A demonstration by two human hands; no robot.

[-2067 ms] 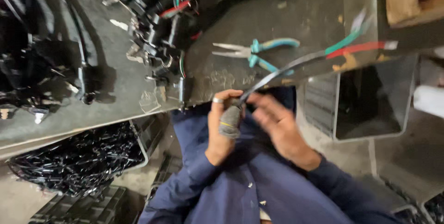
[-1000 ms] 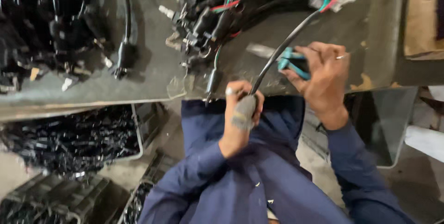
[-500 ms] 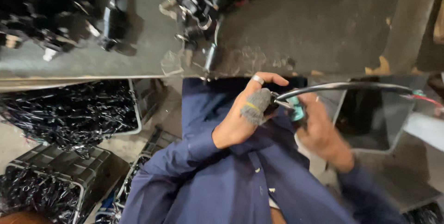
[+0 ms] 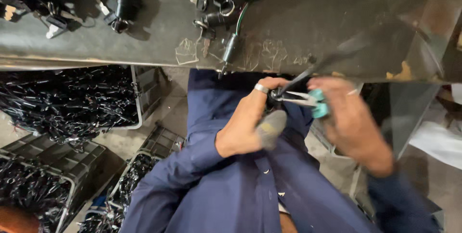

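**Pliers at the cable end, held over the lap**

Nearest: blue sleeves and shirt front. Left hand (image 4: 250, 125) closed around a grey-sleeved part (image 4: 270, 128), a dark cable (image 4: 301, 76) running up and away from its top. Right hand (image 4: 353, 122), blurred, wrapped around teal-handled pliers (image 4: 308, 100); their tips meet the dark fitting at the left thumb. Whether the tips pinch the cable or sit just beside it, cannot tell.

Step in hand, as judged: working the cable end with the pliers. The next move would call for a steady left hold and a square bite.

Beyond: worn dark workbench (image 4: 313, 26), key switches and coloured wires (image 4: 226, 16) along its far side. Left, below bench level: crates of black cable bundles (image 4: 72, 103).
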